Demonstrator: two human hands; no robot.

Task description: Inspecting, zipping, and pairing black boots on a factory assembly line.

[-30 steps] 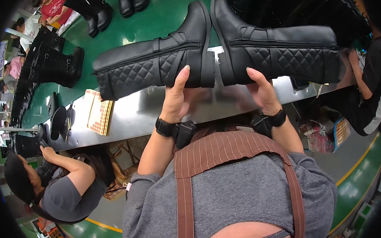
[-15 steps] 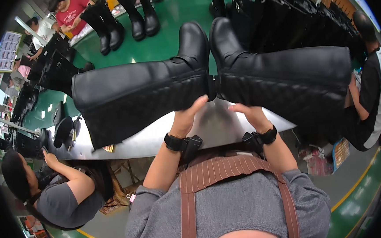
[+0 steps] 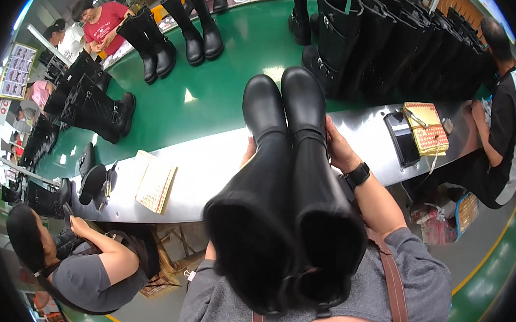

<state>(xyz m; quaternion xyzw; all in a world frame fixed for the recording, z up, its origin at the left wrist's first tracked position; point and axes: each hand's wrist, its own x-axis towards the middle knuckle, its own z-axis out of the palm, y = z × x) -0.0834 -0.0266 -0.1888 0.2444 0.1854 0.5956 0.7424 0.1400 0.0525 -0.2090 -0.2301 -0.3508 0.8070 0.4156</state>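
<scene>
Two tall black boots, a left-hand one (image 3: pixel 262 104) and a right-hand one (image 3: pixel 303 98), are held side by side in front of me. Their rounded toes point away over the metal table edge, and their open shaft tops face my chest. My left hand (image 3: pixel 248 152) grips the outer side of the left-hand boot near the ankle; most of it is hidden behind the shaft. On the other side, my right hand (image 3: pixel 342 147) is wrapped round the ankle of the right-hand boot, fingers partly behind it.
A patterned notebook (image 3: pixel 155 183) lies on the metal strip at left. At right are a black phone (image 3: pixel 402 139) and a yellow notebook (image 3: pixel 428 126) with a pen. Standing boots (image 3: pixel 358 46) crowd the back right of the green table (image 3: pixel 205 96). Co-workers sit on both sides.
The boots have swung from lying sideways, soles together, to side by side with toes away and shafts toward me. Both hands have moved to their outer sides, uncovering the notebooks and phone.
</scene>
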